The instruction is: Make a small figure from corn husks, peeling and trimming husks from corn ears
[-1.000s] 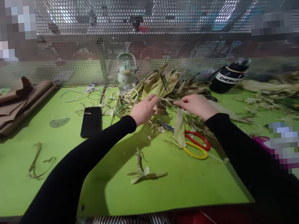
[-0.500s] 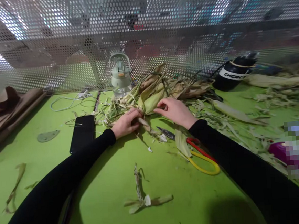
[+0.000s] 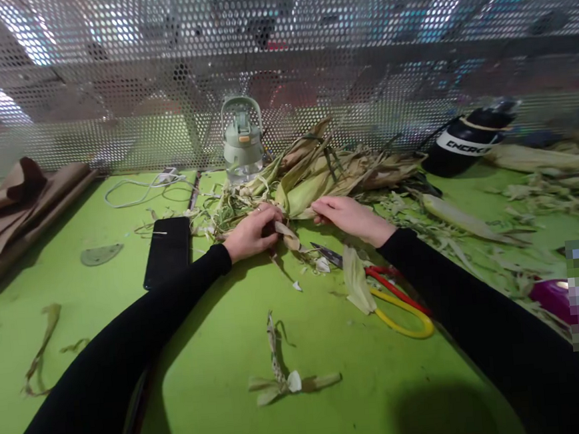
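My left hand is closed at the near edge of a pile of corn husks. Its thumb and fingers pinch a piece of husk, and a curled dry strip sticks out beside the thumb. To the right, my right hand has its fingertips pressed together on the pale edge of a green husk; the exact grip is partly hidden. Scissors with red and yellow handles lie below my right wrist, a loose husk piece across them. A small figure of husk pieces lies nearer to me.
A black phone, a white cable and brown paper are on the left. Behind stands a pale green bottle before a perforated metal screen. A black bottle, shredded husk and a purple packet are at right.
The whole view has shifted slightly, moving things a little to the right in the picture. My right hand's fingertips have closed together at the husk; my left hand stays at the pile.
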Demonstrator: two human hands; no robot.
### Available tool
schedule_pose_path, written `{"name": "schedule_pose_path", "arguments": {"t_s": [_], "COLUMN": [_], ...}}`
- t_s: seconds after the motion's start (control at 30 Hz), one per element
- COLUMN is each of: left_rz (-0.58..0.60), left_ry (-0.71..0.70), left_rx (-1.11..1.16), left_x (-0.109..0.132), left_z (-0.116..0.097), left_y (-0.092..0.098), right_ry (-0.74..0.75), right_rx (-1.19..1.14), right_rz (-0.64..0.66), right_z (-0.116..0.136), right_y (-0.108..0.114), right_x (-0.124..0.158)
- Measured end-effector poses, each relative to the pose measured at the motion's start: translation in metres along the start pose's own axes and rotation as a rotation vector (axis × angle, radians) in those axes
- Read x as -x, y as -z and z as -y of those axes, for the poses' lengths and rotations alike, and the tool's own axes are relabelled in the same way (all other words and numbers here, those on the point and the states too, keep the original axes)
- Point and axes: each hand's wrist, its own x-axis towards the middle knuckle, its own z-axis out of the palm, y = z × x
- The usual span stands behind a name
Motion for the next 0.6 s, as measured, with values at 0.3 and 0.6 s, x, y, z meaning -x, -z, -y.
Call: {"name": "schedule_pose_path", "arguments": {"t_s": [0.3, 0.6], "left_rz": [0.081, 0.022], "left_ry": [-0.077, -0.114], "left_rx": [-0.057, -0.052], "left_x": [0.003, 0.001], "left_z": [0.001, 0.003], "left_y": [-0.004, -0.008], "right_ry": [0.001, 0.061], "right_rx": [-0.154, -0.404], "right_rz": [-0.215, -0.307], "right_z": [0.013, 0.002], "right_y": [-0.011, -0.037], "right_x": [-0.017, -0.014]}}
